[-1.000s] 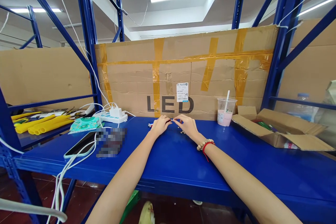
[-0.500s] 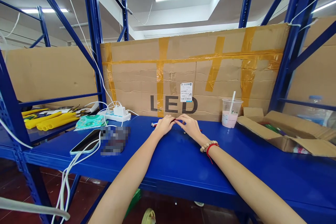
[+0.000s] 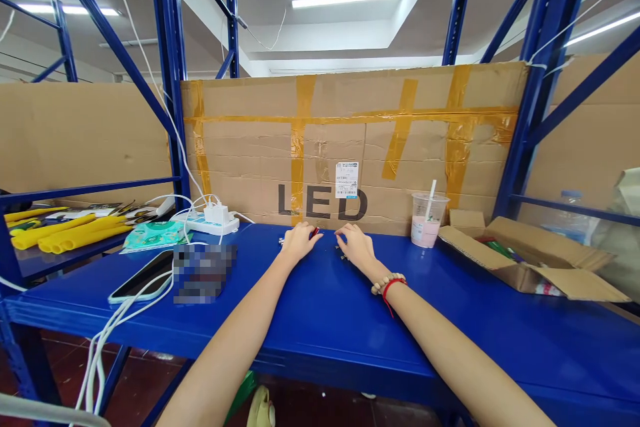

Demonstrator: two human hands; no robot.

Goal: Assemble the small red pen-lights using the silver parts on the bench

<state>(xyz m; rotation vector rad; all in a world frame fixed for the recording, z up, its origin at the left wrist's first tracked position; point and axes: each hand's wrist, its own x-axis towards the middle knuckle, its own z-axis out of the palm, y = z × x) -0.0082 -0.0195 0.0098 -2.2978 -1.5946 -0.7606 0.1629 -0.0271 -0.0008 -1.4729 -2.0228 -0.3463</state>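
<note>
Both my arms reach across the blue metal shelf point(image 3: 320, 307) toward the taped cardboard sheet marked LED point(image 3: 350, 147). My left hand point(image 3: 299, 241) is curled, its fingertips closed on a small red and metal part point(image 3: 314, 232). My right hand point(image 3: 356, 244) rests a hand's width to the right, fingers bent down over several tiny metal parts point(image 3: 342, 255) scattered on the shelf; what it grips, if anything, is hidden. A bead bracelet and red string point(image 3: 387, 282) circle my right wrist.
A plastic cup with a straw point(image 3: 427, 219) stands right of my hands, beside an open cardboard box point(image 3: 530, 260). On the left lie a phone point(image 3: 140, 277) on a white cable, a power strip point(image 3: 207, 220), a green packet point(image 3: 153, 235) and yellow tubes point(image 3: 70, 233).
My hands, which met fingertip to fingertip over the small part, have drawn apart; the left keeps the red part. The camera has shifted slightly.
</note>
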